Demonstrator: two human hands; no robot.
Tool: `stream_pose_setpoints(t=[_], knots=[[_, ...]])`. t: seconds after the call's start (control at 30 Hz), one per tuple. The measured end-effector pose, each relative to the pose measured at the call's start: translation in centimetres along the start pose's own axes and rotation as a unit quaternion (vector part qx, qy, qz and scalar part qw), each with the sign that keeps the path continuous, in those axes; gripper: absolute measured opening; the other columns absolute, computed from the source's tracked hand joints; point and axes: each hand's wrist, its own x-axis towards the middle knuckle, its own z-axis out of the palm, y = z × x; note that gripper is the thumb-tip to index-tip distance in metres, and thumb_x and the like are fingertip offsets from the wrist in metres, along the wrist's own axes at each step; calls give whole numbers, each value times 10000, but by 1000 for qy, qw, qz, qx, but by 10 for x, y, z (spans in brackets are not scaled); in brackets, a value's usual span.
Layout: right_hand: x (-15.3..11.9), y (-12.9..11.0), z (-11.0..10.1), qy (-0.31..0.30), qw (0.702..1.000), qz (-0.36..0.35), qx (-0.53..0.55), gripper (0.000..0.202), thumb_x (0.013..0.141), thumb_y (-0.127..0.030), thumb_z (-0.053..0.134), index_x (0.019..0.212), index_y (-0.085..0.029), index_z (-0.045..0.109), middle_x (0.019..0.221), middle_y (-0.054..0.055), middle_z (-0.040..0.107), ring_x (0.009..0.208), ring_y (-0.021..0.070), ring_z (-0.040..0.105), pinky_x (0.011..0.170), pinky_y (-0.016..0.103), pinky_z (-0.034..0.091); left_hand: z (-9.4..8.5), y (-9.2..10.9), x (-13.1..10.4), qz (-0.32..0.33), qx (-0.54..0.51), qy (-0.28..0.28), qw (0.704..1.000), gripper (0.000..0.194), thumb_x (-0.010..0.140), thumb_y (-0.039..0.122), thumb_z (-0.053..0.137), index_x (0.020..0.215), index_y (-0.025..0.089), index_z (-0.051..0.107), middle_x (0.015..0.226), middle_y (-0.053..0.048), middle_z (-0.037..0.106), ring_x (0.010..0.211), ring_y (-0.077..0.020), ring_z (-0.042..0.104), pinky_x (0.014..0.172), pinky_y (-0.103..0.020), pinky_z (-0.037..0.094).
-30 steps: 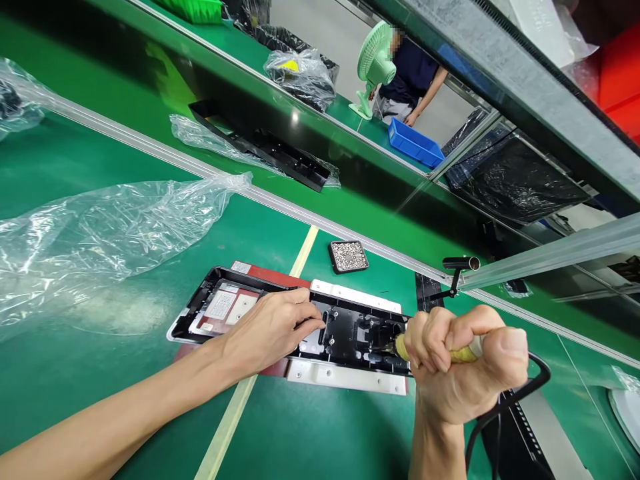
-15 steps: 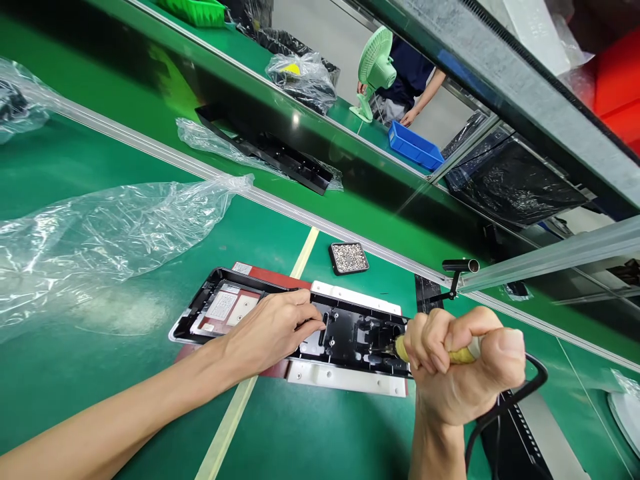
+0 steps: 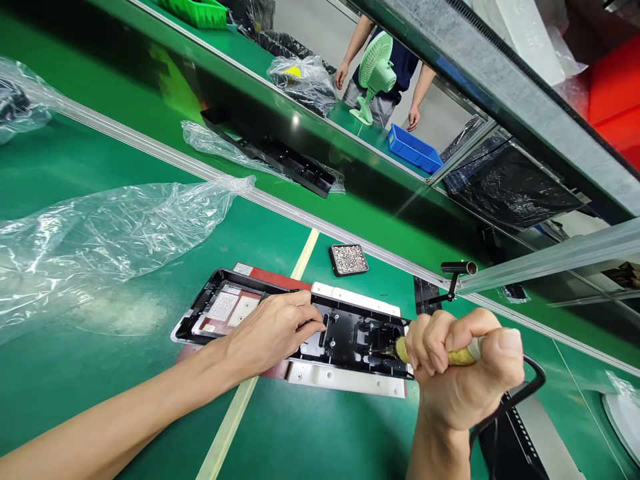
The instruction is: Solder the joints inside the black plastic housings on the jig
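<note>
A long black plastic housing (image 3: 345,327) lies open side up on a dark red board with white blocks (image 3: 345,379) along its sides. My left hand (image 3: 285,323) rests over its middle, thumb and fingertips pinched together near a slotted rib; whatever is between them is too small to see. My right hand (image 3: 460,363) is wrapped in a fist around a yellow-handled corded tool (image 3: 401,349), thumb on top. The tool's thin metal tip points into the right part of the housing; its exact contact is hidden. A small black tray (image 3: 349,260) of tiny metal pieces sits behind the housing.
Clear plastic bagging (image 3: 110,233) covers the left of the green bench. A metal rail (image 3: 280,203) and green panel stand behind, with another black part (image 3: 270,157) beyond. A black bracket (image 3: 455,270) stands at right. Past the panel are a fan (image 3: 376,70), blue bin (image 3: 415,148) and a person.
My hands, the tool and the housing stay almost where they were. Behind the fan, the person has shifted, and both arms now hang at their sides.
</note>
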Motion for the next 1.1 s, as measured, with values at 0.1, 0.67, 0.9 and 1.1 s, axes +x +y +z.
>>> stream_pose_setpoints(t=[0.1, 0.67, 0.9, 1.1], knots=[[0, -1, -1, 6, 1000, -2, -2, 389, 954, -407, 454, 624, -203, 491, 421, -60, 399, 358, 88, 344, 341, 205, 354, 0, 0, 0, 3, 4, 2, 1000, 167, 953, 207, 625, 938, 182, 789, 735, 3, 587, 531, -80, 474, 524, -231, 353], [6, -5, -13, -137, 989, 22, 46, 399, 952, -450, 452, 643, -206, 519, 424, -54, 411, 374, 103, 386, 382, 235, 394, 1, -2, -1, -10, 16, -20, 1000, 192, 957, 197, 613, 960, 224, 803, 721, 0, 560, 607, -107, 523, 576, -241, 371], [4, -4, -11, -87, 996, 20, 21, 392, 963, -419, 450, 651, -197, 533, 462, -44, 449, 399, 102, 404, 388, 243, 409, 1, -2, -1, -12, 12, -26, 1000, 192, 967, 223, 611, 991, 221, 801, 736, -6, 574, 613, -112, 516, 583, -252, 365], [5, -8, -13, -102, 994, 6, 24, 372, 944, -368, 469, 624, -190, 532, 439, -45, 444, 371, 97, 401, 366, 245, 422, 0, -1, 0, -22, 5, -32, 999, 192, 966, 220, 611, 970, 227, 802, 748, -5, 576, 616, -112, 523, 592, -256, 370]])
